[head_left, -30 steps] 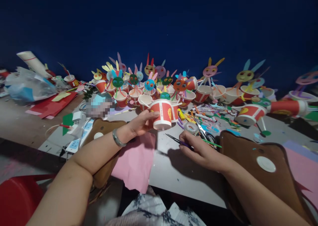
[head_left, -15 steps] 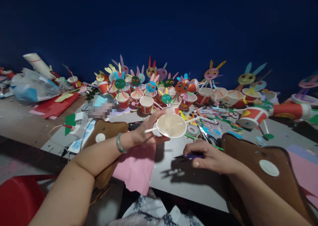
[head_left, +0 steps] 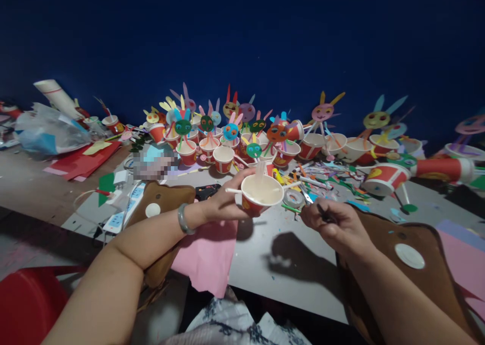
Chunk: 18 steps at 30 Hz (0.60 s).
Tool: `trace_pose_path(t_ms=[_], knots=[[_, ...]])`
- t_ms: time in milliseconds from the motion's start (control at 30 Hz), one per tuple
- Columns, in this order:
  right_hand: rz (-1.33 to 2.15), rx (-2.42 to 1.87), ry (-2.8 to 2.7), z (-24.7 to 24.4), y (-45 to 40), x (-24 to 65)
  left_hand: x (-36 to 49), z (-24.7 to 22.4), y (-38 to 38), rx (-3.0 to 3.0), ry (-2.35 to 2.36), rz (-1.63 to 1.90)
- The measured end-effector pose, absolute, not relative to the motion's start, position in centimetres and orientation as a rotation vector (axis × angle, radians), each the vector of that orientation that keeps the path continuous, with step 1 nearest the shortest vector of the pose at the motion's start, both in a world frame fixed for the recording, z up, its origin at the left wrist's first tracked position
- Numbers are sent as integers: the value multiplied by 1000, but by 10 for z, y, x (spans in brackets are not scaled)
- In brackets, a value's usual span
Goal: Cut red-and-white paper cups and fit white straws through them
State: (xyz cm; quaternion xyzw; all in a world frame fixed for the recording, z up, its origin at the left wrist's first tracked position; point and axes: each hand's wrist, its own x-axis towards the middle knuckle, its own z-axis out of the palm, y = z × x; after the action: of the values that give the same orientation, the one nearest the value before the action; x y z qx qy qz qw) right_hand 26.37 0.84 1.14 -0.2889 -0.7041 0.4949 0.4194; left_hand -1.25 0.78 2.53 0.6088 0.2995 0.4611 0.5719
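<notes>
L hand [head_left: 223, 203] grips a red paper cup [head_left: 260, 195] w/ white sticks thru it, tilted, held above the grey table [head_left: 265, 264]. R hand [head_left: 335, 224] is closed round dark scissors [head_left: 325, 213], just right of the cup. Bare table below both hands up to the near edge; pink paper [head_left: 206, 256] overhangs that edge. Craft cups [head_left: 223, 158] crowd the far side.

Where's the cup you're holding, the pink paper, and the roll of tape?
paper cup [head_left: 261, 193], head view, inside near the rim.
pink paper [head_left: 206, 256], head view, middle of sheet.
tape roll [head_left: 292, 198], head view, its ring.
</notes>
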Motion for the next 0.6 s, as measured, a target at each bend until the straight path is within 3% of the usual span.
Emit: trace_pose_path(t_ms=[200,400,600], knots=[[1272,-769,-1952,20,11,259,-14,22,16,1112,661,1046],[522,-781,-2354,15,1,247,-16,13,26,746,687,952],[-257,-722,-2311,5,-9,233,-5,14,20,506,703,948]])
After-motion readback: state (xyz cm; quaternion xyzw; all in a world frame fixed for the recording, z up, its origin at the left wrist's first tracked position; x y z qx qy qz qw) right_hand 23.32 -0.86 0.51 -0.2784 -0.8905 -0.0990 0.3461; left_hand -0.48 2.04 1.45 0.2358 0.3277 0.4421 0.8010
